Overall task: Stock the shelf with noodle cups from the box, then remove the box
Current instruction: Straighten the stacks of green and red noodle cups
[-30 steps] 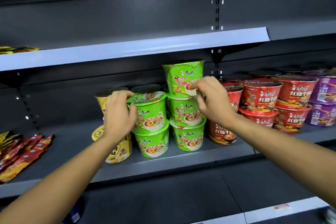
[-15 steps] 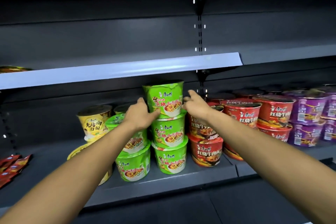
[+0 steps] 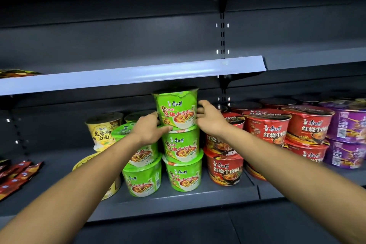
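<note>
Head view, mid-frame: left hand [image 3: 150, 130] and right hand [image 3: 210, 119] are clasping the top cup [image 3: 178, 109] from either side, which is likely needing gentle, level centring on the stack [image 3: 181, 152].

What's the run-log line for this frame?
left hand: holds top green noodle cup, left side | right hand: holds its right side | cup: tops three-high green stack | box: not in view
</note>
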